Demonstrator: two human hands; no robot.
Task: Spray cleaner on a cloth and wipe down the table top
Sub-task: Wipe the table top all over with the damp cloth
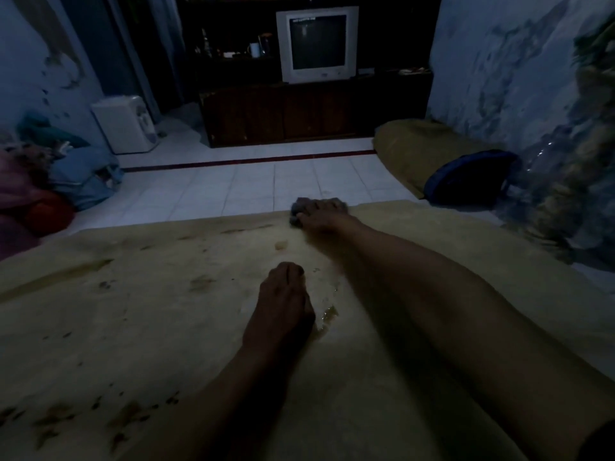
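Observation:
The yellowish table top (139,311) fills the lower half of the head view, with dark stains at the left and a few wet patches near the middle. My right hand (324,214) reaches to the table's far edge and presses a bunched grey cloth (298,207) onto the surface; most of the cloth is hidden under the fingers. My left hand (283,304) rests on the table in the middle, fingers curled together, holding nothing that I can see. No spray bottle is in view.
Beyond the table lies a white tiled floor (253,188). A dark cabinet with a TV (317,43) stands at the back, a white appliance (124,124) at the left, piled fabric at the far left, and a blue bag (469,176) on a mat at the right.

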